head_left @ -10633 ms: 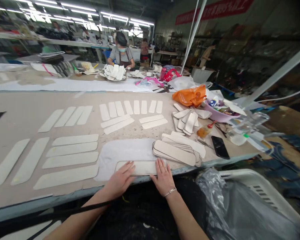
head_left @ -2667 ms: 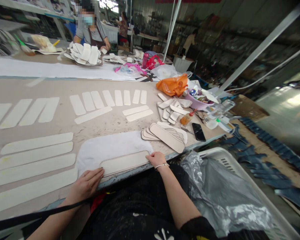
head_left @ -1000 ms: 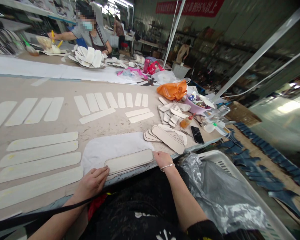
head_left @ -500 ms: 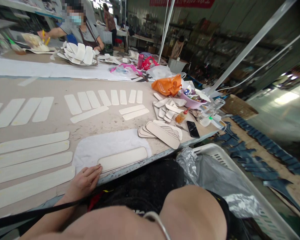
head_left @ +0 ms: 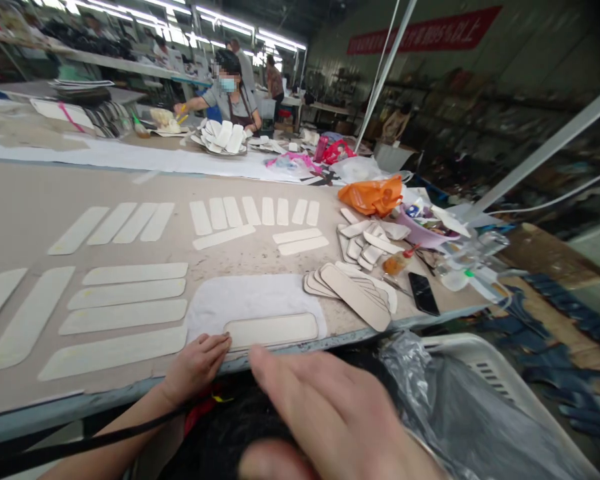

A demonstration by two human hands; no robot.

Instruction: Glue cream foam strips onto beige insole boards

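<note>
My left hand (head_left: 199, 363) is at the table's front edge, its fingers pressed together on the left end of a long cream panel with rounded corners (head_left: 275, 331). That panel lies along the edge, partly on a white cloth (head_left: 250, 293). Close to the camera, my right hand (head_left: 325, 407) hangs large and blurred over the front edge. Its fingers point forward, the thumb is apart, and nothing shows in it. Just right of the cloth is a fanned pile of similar dark-edged panels (head_left: 355, 297).
Flat cream strips (head_left: 125, 293) lie in groups across the left and middle. At right are a phone (head_left: 423, 293), a glue bottle (head_left: 397, 262), an orange bag (head_left: 373, 195) and a purple basin (head_left: 425, 230). A white crate (head_left: 485, 353) stands below. Across the table works a masked person (head_left: 233, 100).
My right hand has come up into view in front of the camera. The view has shifted, showing more to the left and farther back. My left hand remains at the panel's end.
</note>
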